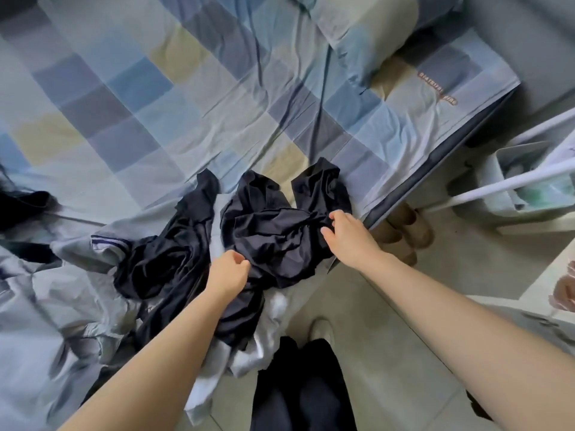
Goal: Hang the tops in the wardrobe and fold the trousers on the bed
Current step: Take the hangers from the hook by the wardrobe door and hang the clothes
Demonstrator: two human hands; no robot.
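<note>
A crumpled dark navy garment (273, 231) lies at the near edge of the bed (155, 104), on top of a pile of clothes. My left hand (228, 270) pinches its lower left edge. My right hand (345, 231) grips its right side near the bed's corner. A second dark garment (168, 262) is bunched just to the left. Pale grey and white clothing (93, 247), one piece with striped trim, lies under and left of both. Whether the held piece is a top or trousers cannot be told.
A checked blue, grey and yellow sheet covers the bed, with a pillow (367, 29) at the far right. Brown boots (404, 228) stand on the floor by the bed's corner. A white rack (513, 181) with a bin stands to the right. More dark cloth (21, 206) lies at the left edge.
</note>
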